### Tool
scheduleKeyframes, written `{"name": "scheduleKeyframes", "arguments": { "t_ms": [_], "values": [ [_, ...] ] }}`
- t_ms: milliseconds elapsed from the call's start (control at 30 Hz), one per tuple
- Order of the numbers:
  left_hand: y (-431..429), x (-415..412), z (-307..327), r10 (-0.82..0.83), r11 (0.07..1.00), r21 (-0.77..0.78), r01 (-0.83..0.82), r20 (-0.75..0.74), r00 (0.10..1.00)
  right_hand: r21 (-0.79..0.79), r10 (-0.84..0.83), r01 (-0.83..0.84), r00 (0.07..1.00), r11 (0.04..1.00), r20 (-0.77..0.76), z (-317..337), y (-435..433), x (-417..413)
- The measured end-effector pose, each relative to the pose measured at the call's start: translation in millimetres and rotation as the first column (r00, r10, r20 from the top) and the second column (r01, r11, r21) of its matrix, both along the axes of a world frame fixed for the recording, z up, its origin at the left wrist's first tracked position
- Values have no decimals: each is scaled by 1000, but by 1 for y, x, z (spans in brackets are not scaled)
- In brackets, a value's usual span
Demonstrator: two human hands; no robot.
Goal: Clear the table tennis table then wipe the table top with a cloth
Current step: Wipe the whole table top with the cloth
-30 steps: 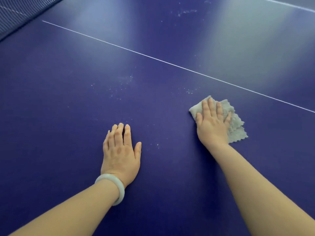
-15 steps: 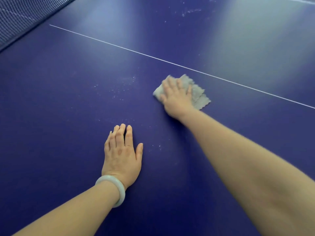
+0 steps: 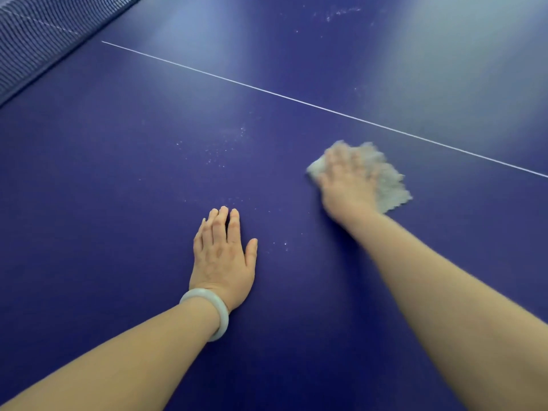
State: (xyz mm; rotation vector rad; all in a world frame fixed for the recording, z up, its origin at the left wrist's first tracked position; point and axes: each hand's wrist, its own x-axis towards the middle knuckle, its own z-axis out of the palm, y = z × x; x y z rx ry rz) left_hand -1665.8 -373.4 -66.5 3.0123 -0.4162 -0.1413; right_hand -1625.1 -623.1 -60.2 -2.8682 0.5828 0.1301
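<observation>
The dark blue table tennis table top (image 3: 118,179) fills the view. A grey cloth (image 3: 388,182) lies flat on it, right of centre, just below the white centre line (image 3: 296,99). My right hand (image 3: 347,185) presses down on the cloth with spread, straight fingers; both are blurred by motion. My left hand (image 3: 224,256) rests flat on the table, fingers straight, palm down, with a pale bangle (image 3: 207,310) on the wrist. Light dust specks (image 3: 225,149) dot the surface between and beyond the hands.
The net (image 3: 35,37) runs along the upper left corner. More pale smudges (image 3: 338,13) show on the far half of the table near the top edge.
My right hand slid the cloth left and away, then back right and nearer to me. My left hand stayed planted in place.
</observation>
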Motion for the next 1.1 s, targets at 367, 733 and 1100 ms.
{"name": "scheduleKeyframes", "arguments": {
  "t_ms": [367, 733, 1100],
  "values": [
    [-1, 0, -1, -2, 1000, 6, 2, 7, 1000, -6, -221, 221, 975, 975, -33, 1, -42, -76],
    [0, 0, -4, -23, 1000, 2, 23, 32, 999, -8, 81, -81, 996, 997, -21, -2, 62, -92],
    [5, 0, -2, -85, 996, -27, 86, 4, 996, -83, -549, 545, 835, 834, -36, -5, 160, -124]
  ]
}}
